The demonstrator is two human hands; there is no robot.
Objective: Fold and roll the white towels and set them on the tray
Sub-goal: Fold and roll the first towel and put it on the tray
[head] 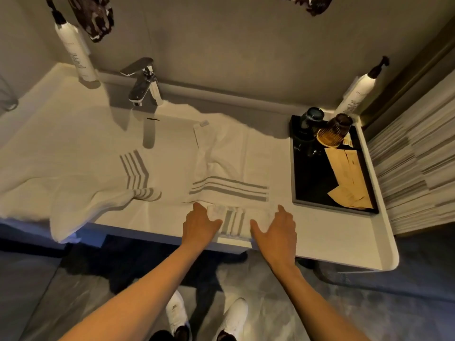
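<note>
A white towel with grey stripes [229, 168] lies spread on the white counter, its near end turned up into a small roll [234, 221] at the front edge. My left hand [200, 223] presses flat on the roll's left end, my right hand [277, 226] on its right end, fingers apart. A second striped white towel [73, 178] lies crumpled over the left of the counter and hangs off the front. The black tray [295, 168] sits at the right.
On the tray stand two dark glasses [332, 127] and tan paper packets [344, 168]. A chrome tap [145, 82] rises at the back, with pump bottles at the back left [76, 50] and back right [357, 94]. The counter's front edge is just below my hands.
</note>
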